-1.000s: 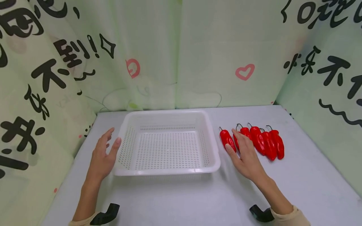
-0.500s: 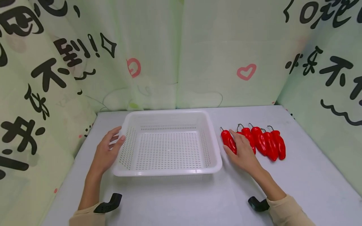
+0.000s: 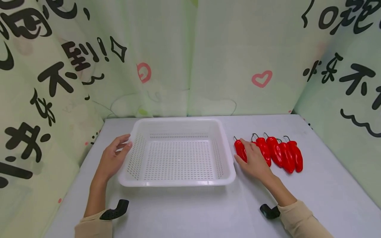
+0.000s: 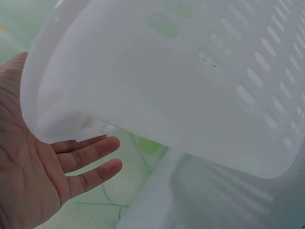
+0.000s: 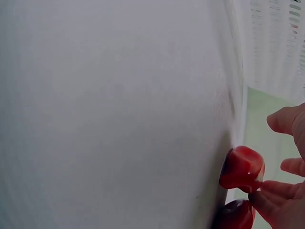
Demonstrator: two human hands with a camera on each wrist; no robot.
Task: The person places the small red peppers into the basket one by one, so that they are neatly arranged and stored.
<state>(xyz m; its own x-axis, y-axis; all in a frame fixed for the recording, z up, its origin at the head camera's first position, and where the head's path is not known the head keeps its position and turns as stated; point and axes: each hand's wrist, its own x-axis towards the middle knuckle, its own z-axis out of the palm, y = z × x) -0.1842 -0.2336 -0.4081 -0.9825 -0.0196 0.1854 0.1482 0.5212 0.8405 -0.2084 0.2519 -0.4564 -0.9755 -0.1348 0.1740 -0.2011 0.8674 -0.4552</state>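
A white plastic basket [image 3: 177,184] with slotted walls and floor sits left of the table's middle. My left hand [image 3: 112,160] is at its left rim. In the left wrist view, fairly straight fingers [image 4: 90,157] extend below the rim, while the rim hides the thumb. Several glossy red peppers [image 3: 275,153] with curved stems lie in a row to the right. Over the row's left end is my right hand [image 3: 254,162], around the leftmost pepper [image 3: 239,149]. In the right wrist view, the thumb stands apart from the nearest pepper [image 5: 243,167]; other fingers touch its far side.
A white cloth covers the table [image 3: 178,211]. Pale green curtains [image 3: 220,49] with black lettering and pink hearts enclose the back and both sides. Black wrist mounts [image 3: 116,211] project inward from the beige sleeves [image 3: 303,219].
My left hand has moved right to the basket's rim. The right hand has shifted left and closer around the leftmost pepper. The basket and peppers keep their places; the head view has shifted slightly.
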